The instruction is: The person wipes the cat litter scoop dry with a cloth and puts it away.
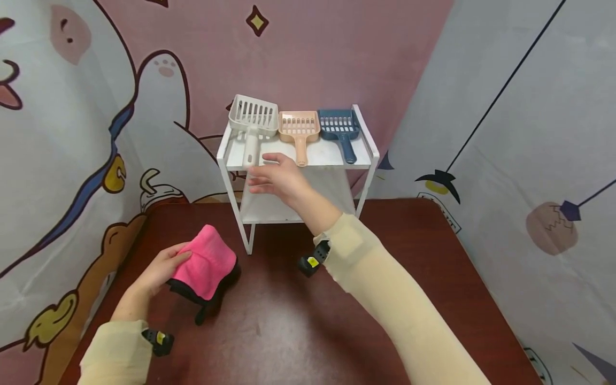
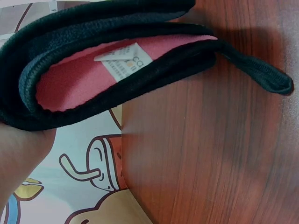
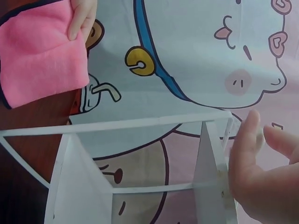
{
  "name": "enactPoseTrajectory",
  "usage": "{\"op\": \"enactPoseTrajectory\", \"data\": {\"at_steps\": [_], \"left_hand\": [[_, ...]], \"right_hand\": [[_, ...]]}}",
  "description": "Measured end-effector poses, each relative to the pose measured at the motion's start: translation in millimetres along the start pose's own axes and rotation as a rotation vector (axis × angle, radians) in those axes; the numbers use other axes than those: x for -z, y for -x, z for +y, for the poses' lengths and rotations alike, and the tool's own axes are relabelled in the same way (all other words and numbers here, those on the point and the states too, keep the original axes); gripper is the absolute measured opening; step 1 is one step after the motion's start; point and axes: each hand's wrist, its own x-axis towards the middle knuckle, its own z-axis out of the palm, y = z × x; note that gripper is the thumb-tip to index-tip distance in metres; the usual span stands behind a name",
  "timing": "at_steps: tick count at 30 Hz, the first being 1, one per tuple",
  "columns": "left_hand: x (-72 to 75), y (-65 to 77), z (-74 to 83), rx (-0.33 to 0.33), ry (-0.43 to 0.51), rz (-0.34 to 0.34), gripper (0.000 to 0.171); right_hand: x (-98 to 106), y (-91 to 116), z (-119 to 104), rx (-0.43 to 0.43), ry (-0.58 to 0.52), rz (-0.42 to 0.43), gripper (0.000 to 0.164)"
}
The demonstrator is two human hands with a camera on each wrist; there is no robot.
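Note:
My left hand (image 1: 166,267) grips a folded pink cloth (image 1: 208,262) with black edging over the table. In the left wrist view the folded cloth (image 2: 79,86) shows a pink inside, a white label and a black hanging loop. My right hand (image 1: 281,179) is at the front of the white shelf's top, fingers extended and apart, right by the handle of a white litter scoop (image 1: 252,120). Beside that scoop lie a peach litter scoop (image 1: 300,138) and a dark blue one (image 1: 344,133), handles toward me. The right wrist view shows the right hand (image 3: 266,177) beside the shelf frame.
The white two-level shelf (image 1: 289,218) stands at the back of the brown table (image 1: 269,331), with raised side rails (image 1: 367,131) on its top. Cartoon-printed sheets (image 1: 337,48) hang behind and at both sides.

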Motion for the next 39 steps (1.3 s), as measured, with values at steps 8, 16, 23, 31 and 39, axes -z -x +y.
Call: {"op": "enactPoseTrajectory", "data": {"at_steps": [8,16,23,31,39], "left_hand": [[1.1,-1.9,4.5,-0.012,-0.012,0.023,0.054],[0.4,-8.1,4.4,-0.087,-0.122,0.126,0.049],[-33.9,-23.0,-2.3,-0.166,-0.412,0.180,0.039],[-80.1,-33.7,-12.8,-0.205,-0.470,-0.163,0.046],[-83.3,-29.6,-10.2,-0.147,-0.499,-0.266,0.049]], "right_hand": [[22.7,16.5,5.7,-0.058,0.080,-0.069,0.055],[55.0,41.9,27.1,-0.111,0.211,-0.244,0.047],[95.5,52.6,60.2,-0.163,0.257,-0.308,0.046],[128.7,58.4,81.1,-0.205,0.242,-0.275,0.043],[163.7,65.4,90.9,-0.197,0.249,-0.230,0.042]]}}
